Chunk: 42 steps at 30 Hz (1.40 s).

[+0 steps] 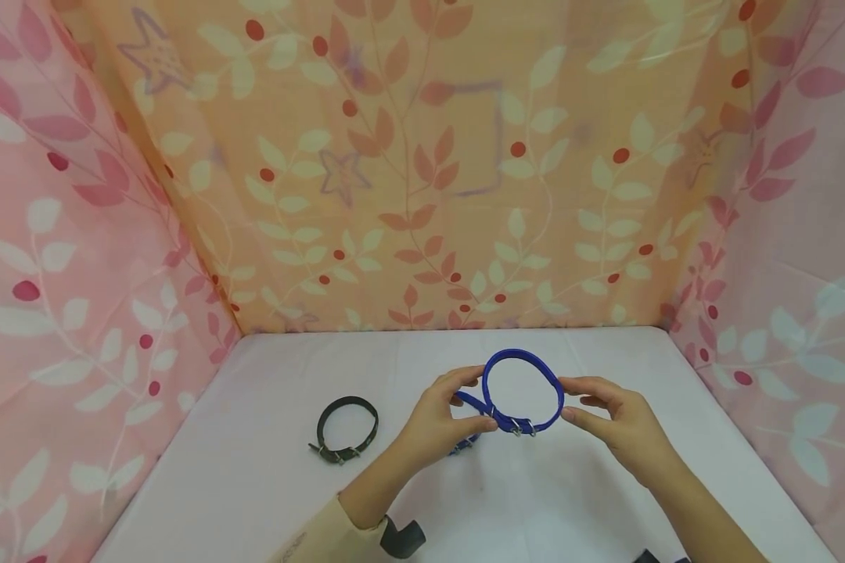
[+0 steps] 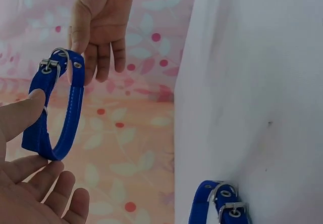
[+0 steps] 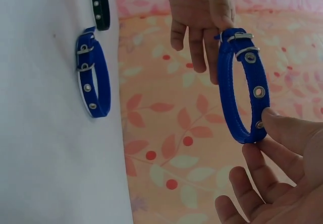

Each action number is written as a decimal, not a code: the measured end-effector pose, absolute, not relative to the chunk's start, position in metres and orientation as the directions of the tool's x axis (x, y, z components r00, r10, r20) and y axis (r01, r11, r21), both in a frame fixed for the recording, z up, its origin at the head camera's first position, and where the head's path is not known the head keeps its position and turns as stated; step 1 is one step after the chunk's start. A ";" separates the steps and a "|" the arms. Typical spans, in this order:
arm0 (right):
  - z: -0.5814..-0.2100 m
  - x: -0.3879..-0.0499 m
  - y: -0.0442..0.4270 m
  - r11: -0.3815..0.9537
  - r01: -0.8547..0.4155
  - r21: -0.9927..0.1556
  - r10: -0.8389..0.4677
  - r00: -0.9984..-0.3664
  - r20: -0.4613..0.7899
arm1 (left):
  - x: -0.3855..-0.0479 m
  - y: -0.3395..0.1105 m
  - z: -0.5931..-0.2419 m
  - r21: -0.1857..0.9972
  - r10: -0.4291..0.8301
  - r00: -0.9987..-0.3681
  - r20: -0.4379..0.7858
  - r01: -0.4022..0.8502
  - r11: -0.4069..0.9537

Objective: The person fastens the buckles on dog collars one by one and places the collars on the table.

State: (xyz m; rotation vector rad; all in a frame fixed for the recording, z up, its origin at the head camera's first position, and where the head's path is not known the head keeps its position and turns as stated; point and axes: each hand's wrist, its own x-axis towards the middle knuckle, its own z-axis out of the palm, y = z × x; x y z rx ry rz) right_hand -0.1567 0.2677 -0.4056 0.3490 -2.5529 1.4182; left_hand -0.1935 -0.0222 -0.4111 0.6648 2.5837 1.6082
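Note:
A blue collar (image 1: pixel 514 354), buckled into a ring with metal eyelets, is held up above the table between both hands. My left hand (image 1: pixel 433 418) pinches its left side near the buckle, thumb in front. On the opposite side, my right hand (image 1: pixel 627 422) pinches the band between thumb and fingers. The buckle (image 3: pixel 242 36) and a metal ring show at the left-hand end in the right wrist view. A second blue collar (image 3: pixel 103 85) lies on the table, mostly hidden behind my left hand in the head view.
A black collar (image 1: pixel 348 400), also buckled into a loop, lies on the white table (image 1: pixel 253 438) to the left. Orange patterned cloth (image 1: pixel 408 156) hangs behind the table. Pink patterned cloth (image 1: pixel 63 258) stands along both sides.

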 end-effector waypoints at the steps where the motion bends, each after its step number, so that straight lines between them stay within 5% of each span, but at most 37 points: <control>1: -0.407 -0.156 0.269 0.521 -0.285 -0.805 -0.102 -0.957 0.272 | -0.195 -0.020 -0.413 0.862 0.368 -0.910 0.193 0.336 0.380; 26: -0.454 -0.180 0.313 0.568 -0.069 -0.820 -0.019 -0.997 0.071 | -0.224 0.051 -0.455 0.821 0.318 -0.947 0.035 0.209 0.532; 42: -0.488 -0.201 0.326 0.624 -0.123 -0.772 -0.056 -0.992 0.112 | -0.250 0.069 -0.488 0.717 0.351 -0.936 0.034 0.267 0.644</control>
